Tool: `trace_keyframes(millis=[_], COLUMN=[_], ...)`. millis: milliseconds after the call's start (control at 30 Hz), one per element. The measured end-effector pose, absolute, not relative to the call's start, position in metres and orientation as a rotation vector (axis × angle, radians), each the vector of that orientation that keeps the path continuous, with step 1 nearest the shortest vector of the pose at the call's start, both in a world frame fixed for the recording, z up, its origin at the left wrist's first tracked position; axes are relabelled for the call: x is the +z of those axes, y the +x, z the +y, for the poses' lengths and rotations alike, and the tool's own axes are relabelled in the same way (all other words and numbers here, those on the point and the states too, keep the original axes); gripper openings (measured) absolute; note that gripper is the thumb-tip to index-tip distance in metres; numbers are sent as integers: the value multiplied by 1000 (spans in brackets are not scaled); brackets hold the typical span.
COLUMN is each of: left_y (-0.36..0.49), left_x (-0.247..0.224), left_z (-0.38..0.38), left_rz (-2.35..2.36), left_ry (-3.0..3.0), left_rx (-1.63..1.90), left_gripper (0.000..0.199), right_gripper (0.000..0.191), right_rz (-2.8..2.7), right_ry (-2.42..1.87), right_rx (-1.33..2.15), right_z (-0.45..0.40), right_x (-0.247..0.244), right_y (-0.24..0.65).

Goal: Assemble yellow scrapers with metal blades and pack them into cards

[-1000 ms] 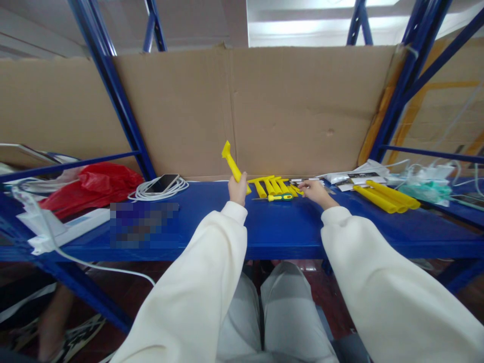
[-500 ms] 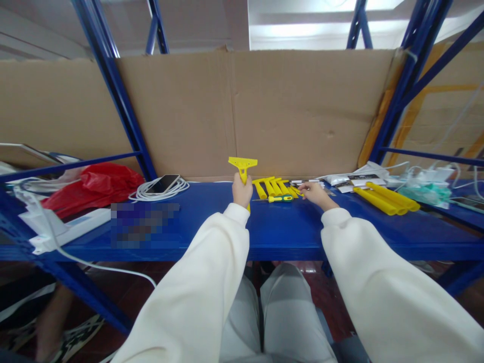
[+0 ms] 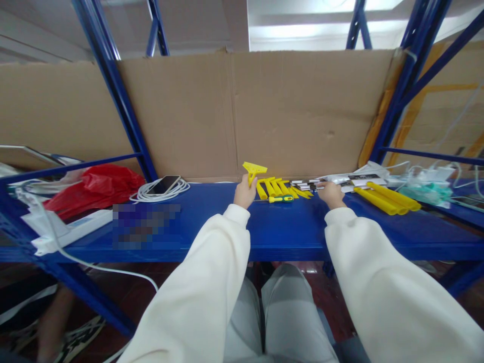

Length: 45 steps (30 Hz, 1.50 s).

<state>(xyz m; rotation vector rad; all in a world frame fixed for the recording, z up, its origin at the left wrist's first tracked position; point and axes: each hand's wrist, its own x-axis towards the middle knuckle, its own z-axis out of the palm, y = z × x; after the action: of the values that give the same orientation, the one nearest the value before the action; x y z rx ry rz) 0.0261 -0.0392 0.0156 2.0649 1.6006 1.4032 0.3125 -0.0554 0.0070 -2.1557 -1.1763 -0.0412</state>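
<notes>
My left hand is closed around the handle of a yellow scraper, its wide flat head pointing up and tilted right. To the right, my right hand has its fingers drawn together at a group of small black-and-white pieces; whatever lies in the fingertips is too small to make out. Between the hands are several yellow scraper handles in a row and small flat yellow parts. In front of them lies a screwdriver with a yellow-and-green handle.
Yellow tubes lie on the blue shelf at right, by a green plastic bag. At left are a phone on a coiled white cable, a red bag and a white power strip. Cardboard stands behind.
My left hand has tilted the scraper and shifted it slightly right. My right hand has moved right, from the small yellow parts to the black-and-white pieces.
</notes>
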Motion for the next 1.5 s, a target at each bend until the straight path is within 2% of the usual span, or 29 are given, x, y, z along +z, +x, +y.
trace_keyframes(millis=[167, 533, 667, 767, 1500], left_y=[27, 31, 31, 32, 32], left_x=[11, 9, 10, 12, 14], left_z=[-35, -37, -47, -54, -58], left_rz=[1610, 1541, 1576, 1624, 1611], left_ry=[2236, 2474, 2563, 2598, 2561], left_rx=[1143, 846, 548, 460, 565], left_gripper=[23, 26, 29, 34, 37], right_gripper=[39, 36, 42, 45, 50], right_rz=[-1225, -1172, -1180, -1192, -1028], right_ry=[-2266, -2337, -2316, -2349, -2348], right_rx=[-27, -151, -154, -131, -138], right_z=[-56, -47, -46, -48, -48], right_x=[3, -7, -12, -14, -19], right_y=[315, 339, 347, 346, 341])
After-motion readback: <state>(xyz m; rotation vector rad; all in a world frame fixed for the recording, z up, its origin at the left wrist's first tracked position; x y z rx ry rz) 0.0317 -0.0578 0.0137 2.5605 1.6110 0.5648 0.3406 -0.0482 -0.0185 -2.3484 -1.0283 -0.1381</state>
